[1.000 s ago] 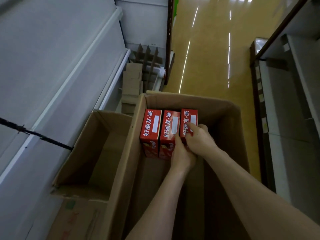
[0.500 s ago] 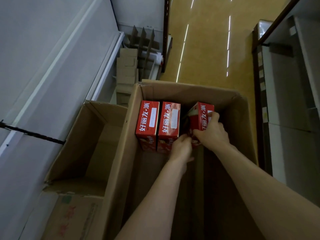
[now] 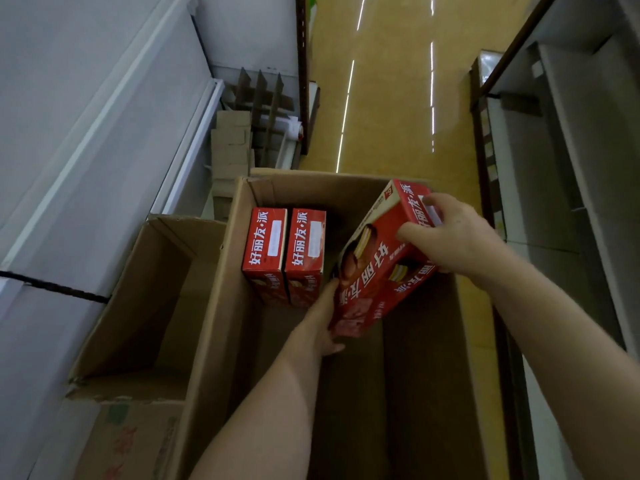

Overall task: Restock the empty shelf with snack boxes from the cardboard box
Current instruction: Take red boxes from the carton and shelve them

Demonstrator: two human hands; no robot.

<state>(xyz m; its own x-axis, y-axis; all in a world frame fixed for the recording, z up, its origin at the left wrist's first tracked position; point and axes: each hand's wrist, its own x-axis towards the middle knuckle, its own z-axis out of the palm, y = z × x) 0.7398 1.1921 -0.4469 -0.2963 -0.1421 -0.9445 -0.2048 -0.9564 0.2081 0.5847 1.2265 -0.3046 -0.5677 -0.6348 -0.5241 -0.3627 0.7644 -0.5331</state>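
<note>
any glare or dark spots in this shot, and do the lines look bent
Head view: white glare streaks run down the yellow floor; the cardboard box is dim inside; the wide lens slants the shelf edges; the snack box in the right hand looks slightly soft.

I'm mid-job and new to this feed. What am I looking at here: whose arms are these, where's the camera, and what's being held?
No machine here: these are a person's two bare arms, filmed by one wide-angle camera worn on the head, looking down. The right hand grips the top of a tilted red snack box, lifted partly out of the open cardboard box. The left hand touches its lower end, fingers hidden behind it. At the cardboard box's far end, two more red snack boxes stand upright side by side. A second carton, with nothing visible inside, sits beside it on the left, against grey shelving.
</note>
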